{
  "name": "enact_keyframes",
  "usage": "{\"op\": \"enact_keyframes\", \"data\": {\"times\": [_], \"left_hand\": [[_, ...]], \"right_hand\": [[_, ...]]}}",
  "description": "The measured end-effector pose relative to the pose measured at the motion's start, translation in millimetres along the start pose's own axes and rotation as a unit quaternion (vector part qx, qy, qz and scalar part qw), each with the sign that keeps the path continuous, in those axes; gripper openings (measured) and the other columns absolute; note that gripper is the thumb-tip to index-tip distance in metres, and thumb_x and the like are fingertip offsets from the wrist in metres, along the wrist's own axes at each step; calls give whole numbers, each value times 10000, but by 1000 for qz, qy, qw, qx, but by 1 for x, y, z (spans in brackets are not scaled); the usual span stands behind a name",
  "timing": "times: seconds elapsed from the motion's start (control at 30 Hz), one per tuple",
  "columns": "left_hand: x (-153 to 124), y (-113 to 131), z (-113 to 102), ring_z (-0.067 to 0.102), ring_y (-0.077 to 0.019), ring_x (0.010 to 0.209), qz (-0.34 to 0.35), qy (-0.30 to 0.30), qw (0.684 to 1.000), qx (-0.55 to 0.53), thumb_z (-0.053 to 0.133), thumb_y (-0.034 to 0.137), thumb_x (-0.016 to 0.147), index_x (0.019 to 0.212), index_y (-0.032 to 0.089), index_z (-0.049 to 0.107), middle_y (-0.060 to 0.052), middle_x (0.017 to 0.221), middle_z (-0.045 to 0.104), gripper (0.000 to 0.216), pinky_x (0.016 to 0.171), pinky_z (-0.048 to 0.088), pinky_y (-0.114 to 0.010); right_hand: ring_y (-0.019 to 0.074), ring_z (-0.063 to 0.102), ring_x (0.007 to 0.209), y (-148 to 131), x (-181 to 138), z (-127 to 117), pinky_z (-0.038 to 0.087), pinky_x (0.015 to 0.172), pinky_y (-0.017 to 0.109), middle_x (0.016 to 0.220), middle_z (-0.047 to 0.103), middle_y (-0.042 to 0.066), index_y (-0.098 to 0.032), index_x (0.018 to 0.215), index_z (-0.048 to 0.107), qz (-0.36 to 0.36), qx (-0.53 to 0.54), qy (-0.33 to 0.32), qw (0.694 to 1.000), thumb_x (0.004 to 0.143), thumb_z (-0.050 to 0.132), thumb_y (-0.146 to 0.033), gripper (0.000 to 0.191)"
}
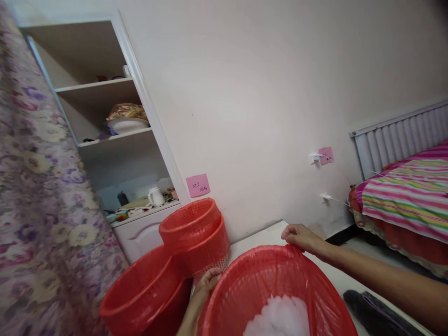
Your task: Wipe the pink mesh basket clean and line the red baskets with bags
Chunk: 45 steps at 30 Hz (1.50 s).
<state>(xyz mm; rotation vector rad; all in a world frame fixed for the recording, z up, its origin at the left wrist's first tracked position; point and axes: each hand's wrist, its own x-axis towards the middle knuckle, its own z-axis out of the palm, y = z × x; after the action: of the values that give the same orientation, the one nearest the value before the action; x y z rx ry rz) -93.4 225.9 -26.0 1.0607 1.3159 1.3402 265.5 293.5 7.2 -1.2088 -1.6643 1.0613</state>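
A red plastic basket (224, 294) lined with a thin red plastic bag (325, 298) stands in front of me. White fluffy material (280, 317) lies in the bottom of the bag. At the far right part of the rim, my right hand (297, 235) is closed, pinching the bag's edge where it folds over. My left hand (209, 280) is at the outer left side of the rim, its fingers curled against the lined edge; its grip is partly hidden by the basket.
Several more red baskets (147, 284) stand to the left, some stacked. A white table (241, 245) is under the basket, with a dark bundle (378, 312) at its right. Flowered curtain (45, 186), shelves (115, 135) and a bed (409, 191) surround it.
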Motion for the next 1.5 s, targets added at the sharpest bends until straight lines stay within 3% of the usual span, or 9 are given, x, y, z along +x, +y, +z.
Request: {"op": "enact_keyframes", "data": {"times": [0.1,0.17,0.33,0.53,0.77,1.0,1.17,1.33,1.5], "left_hand": [[6,2,-3,583,-97,610,19,-8,1000,-16,655,161,845,891,151,597,48,721,610,75,599,498,-249],[9,3,-4,575,-96,598,25,-12,999,-18,646,171,852,890,156,591,54,710,597,68,583,492,-247],[7,12,-1,567,-100,588,44,-19,999,-17,676,197,818,892,163,586,52,705,599,121,575,478,-251],[-2,33,3,556,-101,600,107,4,994,-10,764,236,693,856,183,571,63,712,595,259,592,455,-250],[3,41,5,516,-79,551,128,10,989,68,673,190,832,797,160,574,72,668,563,109,543,427,-221],[26,34,20,505,-61,497,55,-53,983,167,652,247,881,758,141,592,71,632,568,174,495,445,-206],[40,45,35,461,-50,473,91,-20,982,164,628,268,900,786,144,583,79,630,533,175,458,413,-190],[22,58,34,479,-65,504,144,7,983,116,675,263,845,830,156,591,68,665,563,137,487,401,-206],[-15,74,8,543,-100,563,149,19,985,86,773,362,680,853,219,565,73,696,597,306,557,410,-224]], "right_hand": [[114,474,508,3,0,-1,278,445,226,575,561,-13,-184,666,589,-25,-35,-2,999,663,645,-354,178],[126,496,546,5,2,0,282,470,231,571,582,-5,-180,608,607,-41,-54,0,998,592,707,-309,163],[117,478,492,13,8,2,318,476,234,495,537,-30,-184,563,578,-48,-31,4,998,552,573,-174,16],[152,541,648,12,6,-1,396,607,260,655,617,-2,-187,695,613,-120,17,77,990,637,529,-267,129],[176,563,677,2,2,0,408,647,283,670,645,7,-190,703,657,-152,12,94,984,664,535,-274,153],[168,581,646,12,12,14,414,617,268,633,654,-3,-189,660,643,-143,18,107,984,638,523,-198,122],[197,612,715,6,4,16,453,676,298,705,660,20,-189,752,649,-175,31,140,974,712,500,-254,168],[232,628,856,0,-9,6,473,792,337,830,680,56,-206,793,657,-226,35,170,959,780,499,-299,184],[216,614,797,-5,-25,-15,458,747,327,805,653,52,-211,793,682,-247,34,178,952,816,537,-335,192]]}}
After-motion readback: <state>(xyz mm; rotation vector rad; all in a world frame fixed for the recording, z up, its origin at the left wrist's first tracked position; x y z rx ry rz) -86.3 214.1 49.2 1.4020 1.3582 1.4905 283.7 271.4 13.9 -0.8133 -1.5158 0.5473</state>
